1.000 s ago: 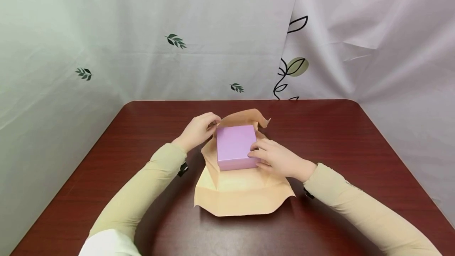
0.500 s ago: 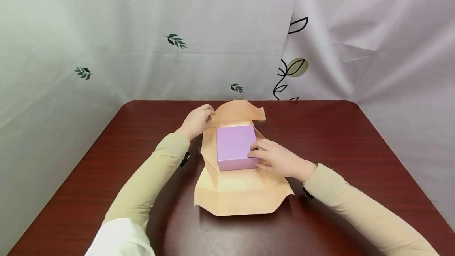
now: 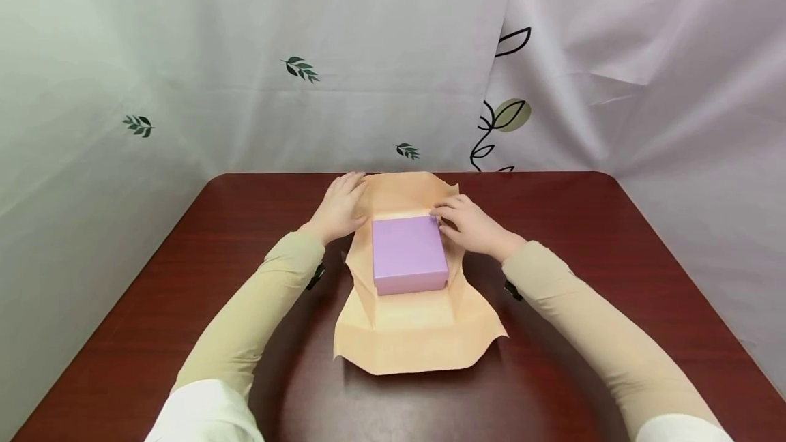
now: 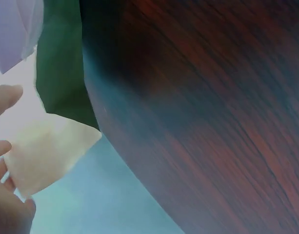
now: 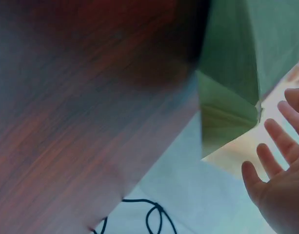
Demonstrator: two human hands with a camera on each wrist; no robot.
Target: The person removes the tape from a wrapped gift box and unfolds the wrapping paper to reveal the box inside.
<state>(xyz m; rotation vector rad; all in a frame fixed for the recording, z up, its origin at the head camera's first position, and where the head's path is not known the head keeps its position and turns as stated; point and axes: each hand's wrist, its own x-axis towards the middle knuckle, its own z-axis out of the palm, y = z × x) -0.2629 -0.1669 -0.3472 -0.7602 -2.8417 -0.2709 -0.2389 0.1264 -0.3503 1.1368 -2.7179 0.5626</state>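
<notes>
A lilac square box [image 3: 408, 251] lies on a creased sheet of tan wrapping paper [image 3: 424, 350] in the head view. The paper's far flap lies folded back beyond the box. My left hand [image 3: 338, 209] rests at that flap's left edge, fingers extended and the thumb towards the box. My right hand [image 3: 469, 225] is by the box's far right corner, fingers loosely bent. In the left wrist view, the paper [image 4: 51, 153] shows beside the fingers, with a bit of the box [image 4: 10, 31] above. In the right wrist view, my right hand [image 5: 286, 180] has its fingers spread near the paper.
A dark red wooden table [image 3: 583, 224] carries the paper and box. White curtains [image 3: 368, 33] printed with leaves hang behind and at both sides. In the right wrist view, a dark cable [image 5: 156, 207] shows past the table edge.
My left hand first moved away from me, unfolding the far flap flat. My right hand has since left the box's near right side and moved to its far right corner.
</notes>
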